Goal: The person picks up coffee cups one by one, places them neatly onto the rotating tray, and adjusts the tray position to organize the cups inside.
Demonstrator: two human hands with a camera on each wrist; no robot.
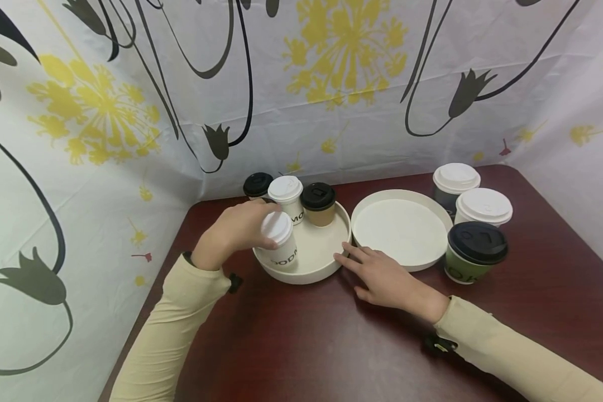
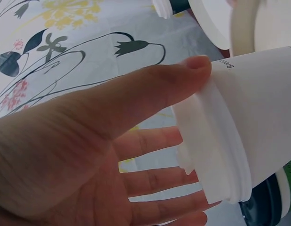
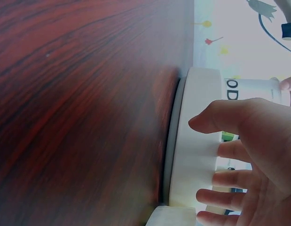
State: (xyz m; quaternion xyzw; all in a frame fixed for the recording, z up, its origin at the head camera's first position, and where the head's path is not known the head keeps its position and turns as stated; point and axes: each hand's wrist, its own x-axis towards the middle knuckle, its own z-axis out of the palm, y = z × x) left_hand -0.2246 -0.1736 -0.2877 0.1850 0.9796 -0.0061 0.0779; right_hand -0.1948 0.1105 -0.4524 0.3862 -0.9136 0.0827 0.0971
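Note:
My left hand holds a white paper cup by its white lid, thumb on one side and fingers on the other. The cup stands upright at the left front of a round cream tray; whether its base touches the tray is unclear. In the left wrist view the thumb lies on the lid's rim. Fingers spread, my right hand is at the tray's right front rim. Behind the held cup are a white-lidded cup, a brown cup with black lid and another black-lidded cup.
A second round cream tray sits to the right, bare inside. Along its right side stand a dark cup with white lid, another white-lidded cup and a green cup with black lid. Patterned cloth surrounds the dark wooden table.

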